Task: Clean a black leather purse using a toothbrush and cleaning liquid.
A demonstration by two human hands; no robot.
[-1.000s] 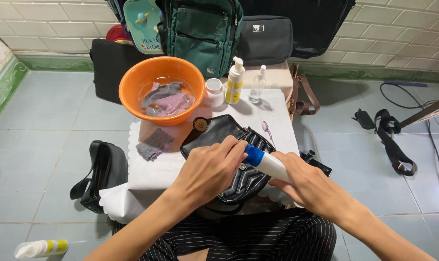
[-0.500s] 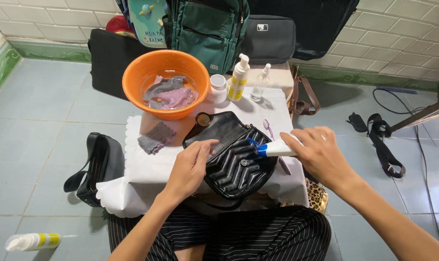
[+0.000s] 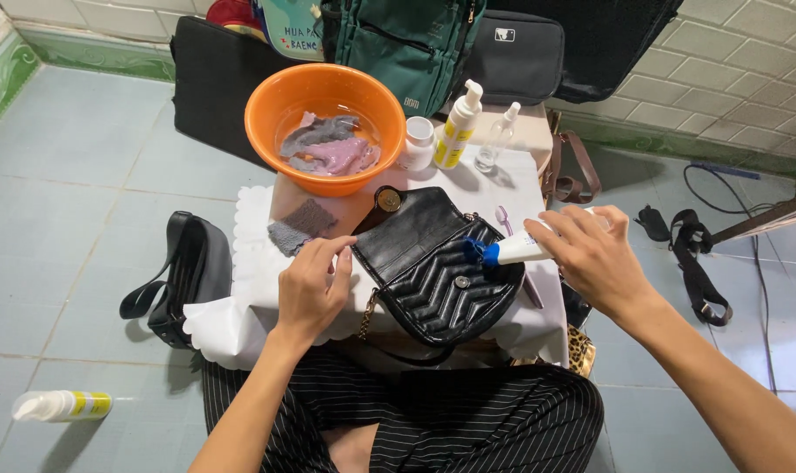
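Observation:
A black quilted handbag (image 3: 433, 271) lies open on a small table covered with a white cloth (image 3: 249, 289). My right hand (image 3: 595, 258) holds a white tube with a blue cap (image 3: 512, 251), its blue tip over the bag's flap edge. My left hand (image 3: 315, 285) rests on the cloth at the bag's left side, fingers curled with nothing clearly in them. A grey rag (image 3: 300, 224) lies just beyond it.
An orange basin (image 3: 324, 127) with wet cloths stands at the table's back, beside a white jar (image 3: 417, 143), a pump bottle (image 3: 458, 129) and a clear spray bottle (image 3: 497, 138). Bags line the wall. A black bag (image 3: 183, 276) and another bottle (image 3: 61, 405) lie on the floor left.
My left hand has slid off the bag to its left edge. My right hand has drawn the tube back to the right, away from the bag's middle.

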